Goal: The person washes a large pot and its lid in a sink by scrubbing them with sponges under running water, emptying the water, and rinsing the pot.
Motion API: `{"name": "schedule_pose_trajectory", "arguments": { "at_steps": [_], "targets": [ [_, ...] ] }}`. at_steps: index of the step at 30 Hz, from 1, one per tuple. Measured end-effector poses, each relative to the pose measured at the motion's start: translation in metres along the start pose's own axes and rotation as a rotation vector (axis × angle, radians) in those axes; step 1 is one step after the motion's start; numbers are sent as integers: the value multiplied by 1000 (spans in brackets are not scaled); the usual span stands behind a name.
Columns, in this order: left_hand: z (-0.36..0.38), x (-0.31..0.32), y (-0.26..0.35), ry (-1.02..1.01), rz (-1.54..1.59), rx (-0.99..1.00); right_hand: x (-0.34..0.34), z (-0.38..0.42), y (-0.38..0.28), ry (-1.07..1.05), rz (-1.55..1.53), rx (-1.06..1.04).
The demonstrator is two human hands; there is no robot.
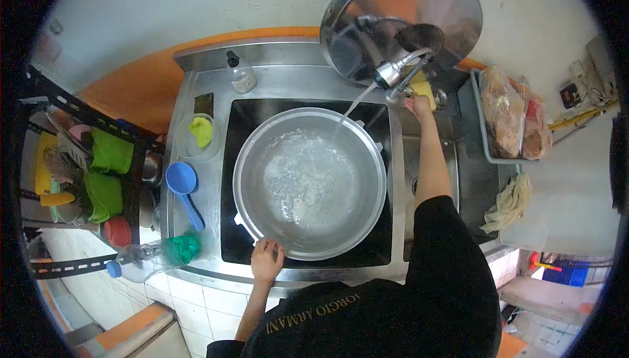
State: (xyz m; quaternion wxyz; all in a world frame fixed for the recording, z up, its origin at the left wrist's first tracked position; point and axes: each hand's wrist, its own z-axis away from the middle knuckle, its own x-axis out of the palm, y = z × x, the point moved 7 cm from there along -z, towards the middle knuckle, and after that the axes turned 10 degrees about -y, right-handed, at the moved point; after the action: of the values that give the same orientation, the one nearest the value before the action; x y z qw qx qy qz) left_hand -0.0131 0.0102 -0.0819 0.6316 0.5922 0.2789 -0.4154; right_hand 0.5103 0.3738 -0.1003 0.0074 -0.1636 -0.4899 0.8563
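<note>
A large round metal pot (310, 184) sits over a black recess in the steel counter, with cloudy water and white foam inside. From the faucet (393, 73) a stream of water runs down into the pot at its upper right. My left hand (267, 261) rests on the pot's lower-left rim, near a side handle, fingers bent against the metal. My right hand (419, 105) reaches to the base of the faucet, its fingers closed near the tap and a yellow sponge (423, 90); what they grip is partly hidden.
On the left counter are a blue ladle (182, 179), a tub (198, 140) with a yellow-green cloth, a clear bottle (243, 79) and a plastic bottle (144, 258) with green mesh. A large round lid (401, 4) leans behind the faucet. Bagged food fills a grey tray (488, 145) at right.
</note>
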Motion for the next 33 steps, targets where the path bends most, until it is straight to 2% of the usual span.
{"name": "schedule_pose_trajectory", "arguments": {
  "at_steps": [2,3,5,9,11,12,13,14,15,16,17,18,19,21,22,24,25,27,28,30,31,33],
  "targets": [
    [-1,1,1,-13,4,-7,7,-2,8,-17,-394,-232],
    [-2,1,1,-10,-5,-14,8,-6,15,-24,-399,-223],
    [-2,2,2,-23,-21,-27,10,-4,24,-176,-713,-351],
    [-4,3,3,-24,-16,-36,4,8,31,-264,-805,-315],
    [-4,4,2,-13,-10,-80,3,30,22,-353,-552,-332],
    [-6,4,5,-25,-36,-90,-7,31,37,-339,-402,-288],
    [-6,7,1,-25,-12,-84,-21,41,55,-241,-382,-235],
    [-5,6,-3,-3,-25,-79,-44,32,99,-169,-241,-271],
    [-6,7,-3,19,-39,-73,-68,39,143,5,-105,-239],
    [-10,3,0,24,-53,-109,-91,52,176,125,260,-263],
    [-11,1,4,24,-66,-149,-124,29,253,236,847,-226],
    [-8,5,-4,1,-52,-204,-152,23,331,332,1141,-503],
    [-9,6,-6,13,-63,-235,-147,48,335,173,1243,-282],
    [-10,2,-1,50,-187,-220,-164,62,403,102,1241,-286],
    [-7,6,-9,44,-172,-276,-163,58,427,72,1238,-299],
    [-14,-1,2,74,-165,-328,-160,58,453,358,1801,-391],
    [-14,-1,3,94,-147,-348,-164,55,462,341,1800,-398],
    [-10,2,-3,90,-144,-354,-191,58,462,489,1469,-223],
    [-11,2,-7,96,-135,-347,-196,57,457,489,1465,-224],
    [-11,3,-10,97,-138,-338,-202,42,474,25,1748,275],
    [-9,3,-10,94,-136,-333,-204,45,469,24,1752,269],
    [-10,-2,-7,118,-122,-349,-214,49,457,85,1130,-4]
  ]
}}
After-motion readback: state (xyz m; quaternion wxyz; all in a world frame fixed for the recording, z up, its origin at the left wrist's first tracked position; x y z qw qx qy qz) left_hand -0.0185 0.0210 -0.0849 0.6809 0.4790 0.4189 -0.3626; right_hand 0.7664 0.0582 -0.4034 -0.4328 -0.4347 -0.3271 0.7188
